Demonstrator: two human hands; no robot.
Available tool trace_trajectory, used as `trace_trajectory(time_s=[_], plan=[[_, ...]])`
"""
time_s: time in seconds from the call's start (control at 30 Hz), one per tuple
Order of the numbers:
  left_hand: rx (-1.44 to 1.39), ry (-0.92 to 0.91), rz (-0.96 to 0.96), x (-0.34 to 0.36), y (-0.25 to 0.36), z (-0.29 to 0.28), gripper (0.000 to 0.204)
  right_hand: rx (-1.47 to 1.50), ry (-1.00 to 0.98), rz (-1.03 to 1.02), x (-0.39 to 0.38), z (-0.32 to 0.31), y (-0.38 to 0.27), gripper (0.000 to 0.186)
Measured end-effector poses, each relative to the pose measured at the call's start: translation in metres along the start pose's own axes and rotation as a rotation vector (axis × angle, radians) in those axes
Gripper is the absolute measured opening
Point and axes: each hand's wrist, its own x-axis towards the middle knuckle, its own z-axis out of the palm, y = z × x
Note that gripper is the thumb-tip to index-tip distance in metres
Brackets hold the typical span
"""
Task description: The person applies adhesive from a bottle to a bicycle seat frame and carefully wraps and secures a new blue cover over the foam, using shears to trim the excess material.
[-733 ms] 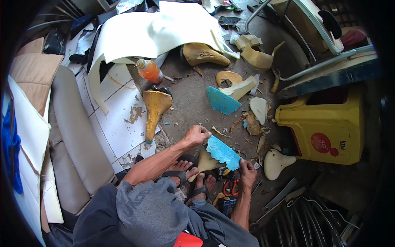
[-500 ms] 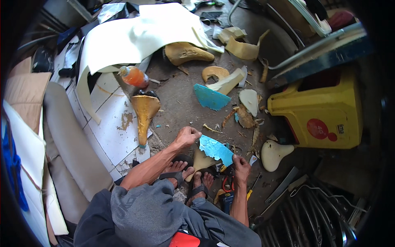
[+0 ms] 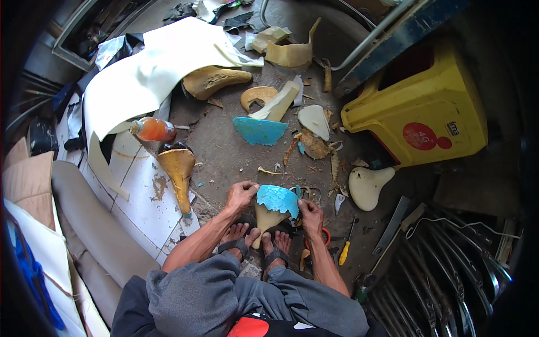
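Note:
My left hand (image 3: 241,196) pinches the left end of a ragged light-blue sheet (image 3: 277,197), and my right hand (image 3: 310,216) grips its right end. The sheet lies over or just above the wide end of a cream foam saddle shape (image 3: 264,221), whose narrow end points toward me between my sandalled feet. An orange-handled tool (image 3: 308,240) is partly hidden by my right forearm, with a yellow screwdriver (image 3: 345,253) farther right. A second blue piece (image 3: 259,130) lies ahead among foam scraps.
A yellow plastic stool (image 3: 449,101) lies at right, beside a pale saddle (image 3: 368,188). Dark metal rails (image 3: 438,281) fill lower right, padded cushions (image 3: 95,219) the left. A tan saddle (image 3: 178,171), an orange-liquid bottle (image 3: 151,129) and a white sheet (image 3: 146,62) lie ahead-left.
Both hands have brought the blue sheet left and in over the saddle shape, nearer each other, and the sheet sits flatter across it. The view has shifted, sliding the surroundings up and left.

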Motion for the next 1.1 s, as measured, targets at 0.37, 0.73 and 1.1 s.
trace_trajectory(time_s=[0.37,0.73,1.1], plan=[[-0.345,-0.240,-0.284,-0.004,0.026,-0.012,0.052,0.303,-0.144,0.258,0.004,0.004,-0.004,0.043],[0.309,0.108,0.541,-0.005,0.075,0.022,0.032,-0.051,-0.069,-0.184,0.018,0.015,-0.052,0.045],[0.605,-0.191,0.465,0.008,0.060,0.035,0.053,0.020,-0.207,0.019,0.034,0.049,0.007,0.075]])
